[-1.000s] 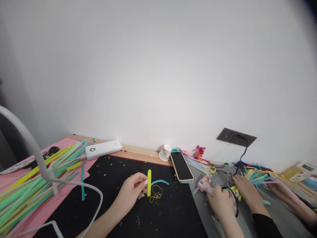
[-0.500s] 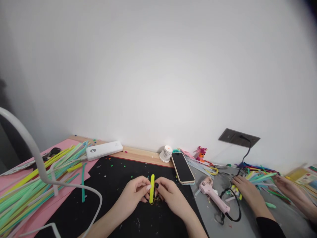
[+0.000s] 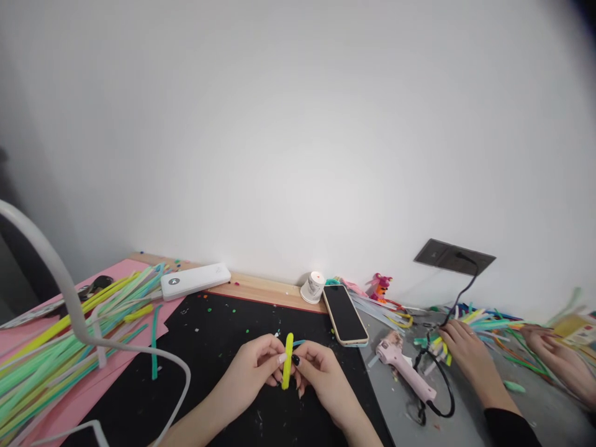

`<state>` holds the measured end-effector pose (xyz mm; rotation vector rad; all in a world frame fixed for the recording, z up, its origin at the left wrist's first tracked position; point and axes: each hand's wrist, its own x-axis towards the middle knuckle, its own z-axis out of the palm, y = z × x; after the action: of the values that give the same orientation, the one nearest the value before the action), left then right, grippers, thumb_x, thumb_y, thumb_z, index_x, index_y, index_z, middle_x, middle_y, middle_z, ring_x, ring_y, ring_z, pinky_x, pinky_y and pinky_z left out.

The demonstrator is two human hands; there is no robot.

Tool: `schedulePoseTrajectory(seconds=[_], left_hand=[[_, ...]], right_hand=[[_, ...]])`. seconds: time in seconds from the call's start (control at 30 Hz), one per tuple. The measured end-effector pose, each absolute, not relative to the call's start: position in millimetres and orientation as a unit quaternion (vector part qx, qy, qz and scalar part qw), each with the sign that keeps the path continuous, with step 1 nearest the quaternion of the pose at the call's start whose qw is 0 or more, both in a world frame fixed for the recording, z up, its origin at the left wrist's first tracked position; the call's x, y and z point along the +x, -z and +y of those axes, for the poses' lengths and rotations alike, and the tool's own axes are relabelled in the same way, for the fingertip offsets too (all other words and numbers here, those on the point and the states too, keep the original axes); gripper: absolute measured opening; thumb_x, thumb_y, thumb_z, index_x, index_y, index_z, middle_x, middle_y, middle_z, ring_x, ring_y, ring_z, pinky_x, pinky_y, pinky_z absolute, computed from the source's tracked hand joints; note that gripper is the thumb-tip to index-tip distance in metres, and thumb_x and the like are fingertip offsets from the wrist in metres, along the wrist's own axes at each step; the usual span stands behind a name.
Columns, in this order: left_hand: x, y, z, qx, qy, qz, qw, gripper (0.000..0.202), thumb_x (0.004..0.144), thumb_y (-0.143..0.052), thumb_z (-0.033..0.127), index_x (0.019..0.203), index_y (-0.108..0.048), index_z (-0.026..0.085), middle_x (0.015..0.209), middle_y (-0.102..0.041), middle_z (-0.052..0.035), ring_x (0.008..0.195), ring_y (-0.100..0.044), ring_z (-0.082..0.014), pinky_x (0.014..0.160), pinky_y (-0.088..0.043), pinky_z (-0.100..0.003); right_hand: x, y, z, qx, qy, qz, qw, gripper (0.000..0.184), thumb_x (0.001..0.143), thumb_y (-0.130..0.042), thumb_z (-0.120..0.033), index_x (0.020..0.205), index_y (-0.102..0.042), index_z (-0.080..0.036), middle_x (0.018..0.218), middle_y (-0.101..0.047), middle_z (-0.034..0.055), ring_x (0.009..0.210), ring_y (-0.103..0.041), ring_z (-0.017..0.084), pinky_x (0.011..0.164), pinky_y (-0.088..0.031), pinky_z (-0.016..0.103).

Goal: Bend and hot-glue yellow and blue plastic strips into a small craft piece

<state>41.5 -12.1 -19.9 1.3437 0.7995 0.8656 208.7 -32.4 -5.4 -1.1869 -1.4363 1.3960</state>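
Over the black mat (image 3: 223, 347), my left hand (image 3: 254, 369) pinches a short, thick yellow pipe cleaner (image 3: 288, 360) between thumb and fingers. It stands nearly upright, leaning slightly to the right at the top. My right hand (image 3: 319, 372) meets it from the other side, thumb and fingertips closed against it. A bit of blue (image 3: 299, 343) shows just above the right fingers; whether it is held cannot be made out. The fingertips behind the yellow piece are partly hidden.
Many coloured pipe cleaners (image 3: 51, 360) lie on pink sheets at left, crossed by a white cable (image 3: 158, 352). A white power bank (image 3: 195, 280), paper cup (image 3: 313, 287) and phone (image 3: 345, 313) sit behind. Right are a pink glue gun (image 3: 410, 372) and a co-worker's hands (image 3: 470, 354).
The yellow pipe cleaner has dropped slightly and tilted to the right. A bit of blue now shows by my right fingers. The co-worker's hands have shifted among the pipe cleaners at right.
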Motion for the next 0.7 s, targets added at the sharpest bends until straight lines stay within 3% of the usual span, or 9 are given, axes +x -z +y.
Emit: schedulePoseTrajectory(seconds=[0.33,0.7], left_hand=[[39.9,21.0,-10.8,0.583,-0.380,0.353,0.626,0.021,0.081,-0.053,0.036,0.081,-0.057,0.016,0.073,-0.065,-0.0029,0.065,-0.061,-0.0149,0.059,-0.048,-0.025],[39.9,18.4,-10.5,0.591,-0.379,0.357,0.616,0.018,0.081,-0.053,0.033,0.082,-0.056,0.015,0.068,-0.061,-0.0001,0.063,-0.060,-0.0142,0.058,-0.048,-0.025]], right_hand=[[208.5,0.2,-35.6,-0.449,-0.592,-0.536,0.401,0.035,0.077,-0.059,-0.047,0.077,-0.063,-0.012,0.058,-0.056,-0.0006,0.048,-0.049,0.009,0.050,-0.041,0.022],[207.1,1.6,-35.4,-0.458,-0.578,-0.522,0.429,0.021,0.069,-0.070,-0.029,0.078,-0.061,-0.012,0.060,-0.060,-0.0009,0.052,-0.054,0.010,0.050,-0.045,0.023]])
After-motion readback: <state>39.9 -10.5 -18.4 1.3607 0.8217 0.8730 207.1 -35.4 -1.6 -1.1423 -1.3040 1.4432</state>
